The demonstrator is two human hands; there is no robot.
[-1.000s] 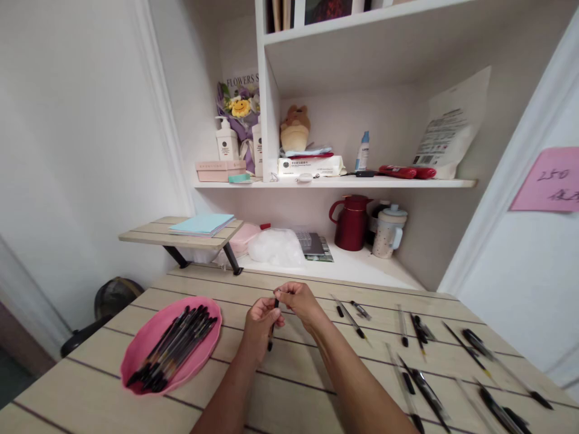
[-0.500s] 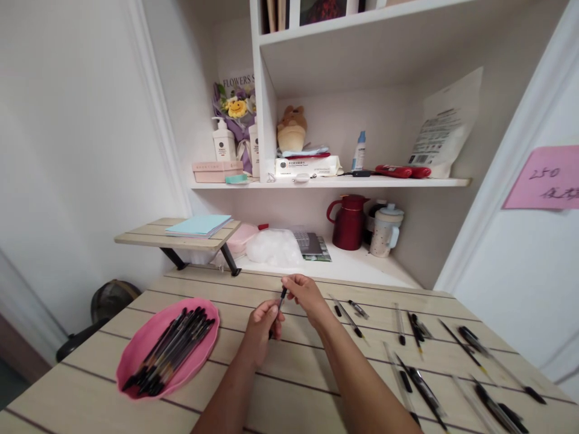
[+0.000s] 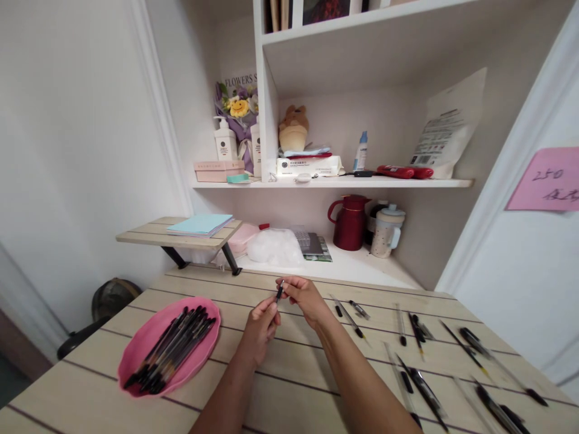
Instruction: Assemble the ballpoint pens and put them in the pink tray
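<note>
In front of me, both hands meet on one slim black-and-clear pen (image 3: 280, 292), held at a slant above the tabletop. My left hand (image 3: 261, 324) is closed around its lower part, the thumb pressed along it. My right hand (image 3: 304, 296) pinches near its upper end, where a black section shows; the fingers hide the very tip. To the left, a pink scalloped tray (image 3: 208, 343) holds a pile of black pens (image 3: 174, 352). Pen parts lie at the right: a clear barrel (image 3: 400, 322), a black cap (image 3: 338, 311) and several thin refills, such as one refill (image 3: 461, 343).
A small raised wooden stand (image 3: 145, 232) carries light-blue paper (image 3: 201, 225) at the back left. Behind the desk, a white shelf holds a red jug (image 3: 350, 223), a speckled cup (image 3: 387, 232) and a clear plastic bag (image 3: 275, 247).
My right fingers have shifted slightly left and down along the pen, closer to my left hand. The black section shows between the fingertips now. The tray and loose parts stay put.
</note>
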